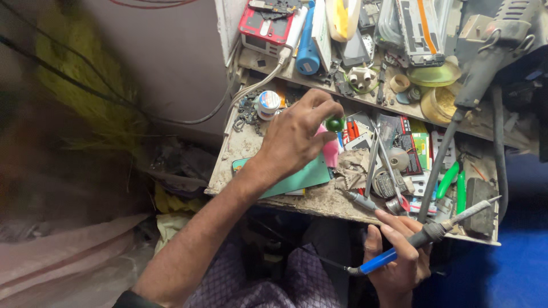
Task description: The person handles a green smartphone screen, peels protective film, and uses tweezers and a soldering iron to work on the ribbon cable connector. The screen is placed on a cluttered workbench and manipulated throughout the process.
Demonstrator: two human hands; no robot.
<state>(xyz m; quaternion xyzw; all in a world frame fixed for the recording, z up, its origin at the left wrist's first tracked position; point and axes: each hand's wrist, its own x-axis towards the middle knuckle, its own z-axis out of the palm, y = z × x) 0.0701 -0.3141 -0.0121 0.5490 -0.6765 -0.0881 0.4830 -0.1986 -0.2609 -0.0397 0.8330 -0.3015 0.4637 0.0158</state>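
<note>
Head view, left to right. Grey cables [188, 117] hang against the wall beside a cluttered worktop [319, 201]. The left hand [297, 137] hovers above the worktop's left half, fingers curled nearly closed, pinching a small green knob-like piece [335, 123] between thumb and fingertips; the piece is held clear of the surface, over a pink item [330, 149] and a teal sheet [299, 179]. Tweezers [374, 157] and green-handled pliers [454, 183] lie further right among small parts. At the front edge the right hand [399, 256] is wrapped firmly round the blue grip of a soldering iron [425, 236], whose tip points up and right, well apart from the green piece. Judgement: good practice here calls for a steady pinch on the piece, fingers kept off the iron's metal end, and a bare spot of worktop for the two to meet.
</note>
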